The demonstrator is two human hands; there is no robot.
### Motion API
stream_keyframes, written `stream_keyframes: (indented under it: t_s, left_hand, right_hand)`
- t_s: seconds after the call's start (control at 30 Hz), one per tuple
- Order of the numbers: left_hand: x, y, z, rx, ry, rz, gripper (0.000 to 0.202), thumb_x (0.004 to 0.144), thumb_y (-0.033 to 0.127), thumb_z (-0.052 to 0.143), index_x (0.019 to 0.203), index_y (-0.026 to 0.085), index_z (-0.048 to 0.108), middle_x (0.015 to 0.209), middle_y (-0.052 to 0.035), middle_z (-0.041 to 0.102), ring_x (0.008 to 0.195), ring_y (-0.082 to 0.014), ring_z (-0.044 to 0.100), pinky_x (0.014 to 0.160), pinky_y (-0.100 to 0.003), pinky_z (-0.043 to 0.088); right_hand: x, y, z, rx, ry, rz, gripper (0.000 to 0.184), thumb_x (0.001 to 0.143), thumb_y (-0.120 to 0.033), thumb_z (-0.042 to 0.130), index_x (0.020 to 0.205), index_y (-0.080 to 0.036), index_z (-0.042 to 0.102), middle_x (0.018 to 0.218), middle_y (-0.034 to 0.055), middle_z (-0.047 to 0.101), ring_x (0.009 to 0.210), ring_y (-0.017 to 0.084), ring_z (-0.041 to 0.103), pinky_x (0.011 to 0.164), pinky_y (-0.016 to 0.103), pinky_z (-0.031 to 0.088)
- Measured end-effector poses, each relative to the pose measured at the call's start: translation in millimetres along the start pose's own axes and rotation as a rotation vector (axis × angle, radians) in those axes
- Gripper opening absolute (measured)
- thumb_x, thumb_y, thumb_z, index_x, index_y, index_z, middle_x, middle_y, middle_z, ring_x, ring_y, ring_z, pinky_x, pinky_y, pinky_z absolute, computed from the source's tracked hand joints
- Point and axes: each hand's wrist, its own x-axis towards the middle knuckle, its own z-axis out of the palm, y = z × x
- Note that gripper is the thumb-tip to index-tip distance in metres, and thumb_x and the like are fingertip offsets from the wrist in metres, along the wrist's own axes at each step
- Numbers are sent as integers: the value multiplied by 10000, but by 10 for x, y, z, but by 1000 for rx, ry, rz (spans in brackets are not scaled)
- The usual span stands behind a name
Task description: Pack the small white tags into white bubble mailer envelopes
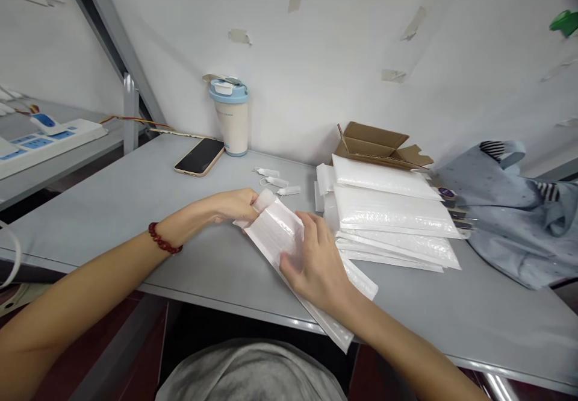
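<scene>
A white bubble mailer (pixel 276 237) lies slantwise between my hands, its lower end reaching over the table's front edge. My left hand (pixel 239 205) is at the mailer's upper end, beside the flap. Its fingers are closed on the mouth, and the fingertips are partly hidden by the mailer. My right hand (pixel 318 262) grips the middle of the mailer, thumb on the near side and fingers bent over the far side. Just beyond the upper end lie a few small white plastic tubes (pixel 277 182) with thin loops.
To the right, a stack of white bubble mailers (pixel 392 211) sits before an open cardboard box (pixel 377 142). Light-blue cloth (pixel 510 220) lies farther right. A phone (pixel 200 156) and a lidded cup (pixel 233 121) stand near the wall. At far left is a power strip (pixel 81 131).
</scene>
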Motion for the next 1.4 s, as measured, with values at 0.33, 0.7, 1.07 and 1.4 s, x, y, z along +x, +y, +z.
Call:
stream_keyframes:
  t_s: [0.33, 0.7, 1.07, 1.4]
  left_hand:
    - [-8, 48, 113, -73, -129, 12, 221, 726, 341, 654, 641, 138, 656, 544, -38, 632, 483, -139, 567, 451, -227, 407]
    - [327, -106, -89, 309, 486, 177, 328, 766, 419, 637, 959, 154, 660, 435, 56, 479, 378, -96, 410, 419, -225, 309]
    - [294, -85, -131, 405, 385, 256, 114, 713, 266, 597, 664, 163, 605, 503, 26, 544, 462, -110, 473, 473, -225, 326]
    - [-347, 43, -653, 95, 228, 233, 167, 788, 265, 604, 697, 125, 611, 569, 24, 594, 453, -69, 495, 483, -198, 382]
  right_hand:
    - [13, -35, 27, -29, -144, 65, 729, 707, -247, 552, 1368, -51, 314, 1216, 198, 494, 1096, 331, 458, 899, 519, 430]
    - [-22, -57, 52, 33, -179, 42, 639, 725, -259, 544, 1325, -80, 418, 1202, 170, 489, 1058, 303, 449, 874, 464, 453]
    - [-43, 13, 121, 48, -115, 2, 556, 779, -304, 546, 1284, -97, 439, 1185, 168, 508, 1039, 296, 465, 894, 494, 457]
    - [-28, 13, 129, 121, -115, 81, 506, 770, -277, 537, 1231, -83, 453, 1154, 161, 541, 1063, 295, 485, 923, 493, 452]
